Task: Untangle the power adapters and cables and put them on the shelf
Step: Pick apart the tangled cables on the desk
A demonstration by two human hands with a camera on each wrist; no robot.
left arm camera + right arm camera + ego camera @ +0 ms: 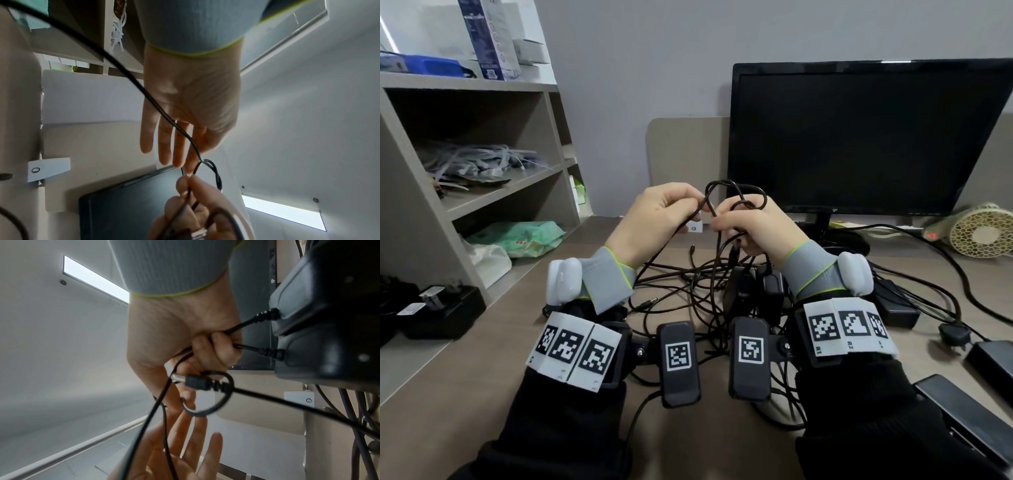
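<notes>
- Grey open shelf (493,192), far left: I see no untangled adapter there yet.
- My left hand (654,219): fingers (162,142) nearly straight, index and thumb seemingly pinching one thin black cable (709,202) to draw it free.
- My right hand (753,229): curled round bunched leads, anchoring the knot above the bench (482,377).
- Black adapters (753,291) lie underneath, tangled.
</notes>
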